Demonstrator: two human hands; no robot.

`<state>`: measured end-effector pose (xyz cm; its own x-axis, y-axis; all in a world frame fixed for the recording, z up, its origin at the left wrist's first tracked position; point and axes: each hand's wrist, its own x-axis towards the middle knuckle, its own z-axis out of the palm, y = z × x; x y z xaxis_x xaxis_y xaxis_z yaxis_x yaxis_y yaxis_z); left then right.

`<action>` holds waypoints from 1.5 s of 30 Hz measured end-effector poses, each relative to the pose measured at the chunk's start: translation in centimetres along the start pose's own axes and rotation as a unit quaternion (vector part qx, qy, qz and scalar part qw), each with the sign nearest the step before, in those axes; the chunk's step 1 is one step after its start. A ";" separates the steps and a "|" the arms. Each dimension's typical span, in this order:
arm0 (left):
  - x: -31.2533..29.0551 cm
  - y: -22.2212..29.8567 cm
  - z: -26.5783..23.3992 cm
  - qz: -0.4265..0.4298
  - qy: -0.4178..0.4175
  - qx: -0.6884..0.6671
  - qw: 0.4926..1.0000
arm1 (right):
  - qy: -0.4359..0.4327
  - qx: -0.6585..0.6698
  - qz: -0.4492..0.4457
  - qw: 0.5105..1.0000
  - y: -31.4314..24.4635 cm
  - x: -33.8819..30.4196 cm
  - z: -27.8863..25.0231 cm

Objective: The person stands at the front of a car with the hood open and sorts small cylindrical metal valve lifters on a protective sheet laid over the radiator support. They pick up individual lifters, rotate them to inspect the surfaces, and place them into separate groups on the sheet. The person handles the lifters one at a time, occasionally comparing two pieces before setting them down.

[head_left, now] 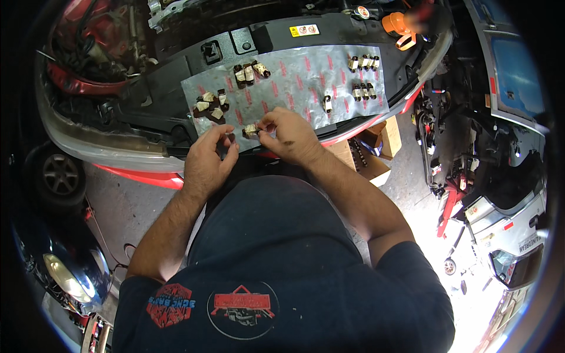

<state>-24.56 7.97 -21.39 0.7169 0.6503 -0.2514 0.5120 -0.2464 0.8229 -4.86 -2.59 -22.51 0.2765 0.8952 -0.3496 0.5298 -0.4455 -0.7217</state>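
Over the near edge of a silvery sheet with red marks [291, 97], my right hand [291, 138] pinches one end of a small dark brown metal part with a cream tape label [251, 130]. To its left, my left hand [209, 156] is curled with thumb and forefinger apart, nothing visible between them. Just beyond that hand lies a loose pile of similar taped parts [210, 106]. Three more [249, 75] sit together at the sheet's far middle. A single part [328, 104] lies right of my right hand, and two rows, one far [364, 62] and one nearer [364, 92], are at the right.
The sheet lies across the front panel of a car [271, 40] with its engine bay beyond. An orange container [394, 23] stands at the far right. Below the bumper are cardboard boxes [391, 138]. A wheel [60, 174] is at the left; a blue-and-white vehicle [518, 76] stands right.
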 end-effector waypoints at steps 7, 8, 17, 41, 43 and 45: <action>-0.2 2.2 -1.2 0.048 -0.005 -0.035 0.998 | -0.077 0.366 0.196 0.907 -1.3 -1.1 -2.0; -0.1 2.5 -1.3 0.061 -0.004 -0.044 0.997 | -0.089 0.408 0.209 0.884 -1.5 -1.3 -2.4; -0.1 4.8 -2.4 0.156 0.043 -0.096 0.982 | -0.101 0.486 0.180 0.850 -3.5 -4.4 -4.5; -0.1 7.1 -3.8 0.336 0.038 -0.127 0.932 | -0.061 0.547 0.105 0.829 -7.8 -8.4 -7.9; -0.3 7.4 -3.9 0.339 0.039 -0.128 0.931 | -0.057 0.544 0.104 0.831 -8.1 -8.5 -8.1; -0.6 7.7 -4.0 0.342 0.037 -0.134 0.929 | -0.063 0.542 0.093 0.833 -8.2 -8.5 -8.4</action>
<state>-22.94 8.53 -12.82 0.7920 0.4567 0.4051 -0.1955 -0.4389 0.8770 -4.80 -6.66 -8.59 0.1509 0.8369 -0.5262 -0.5664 -0.3630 -0.7399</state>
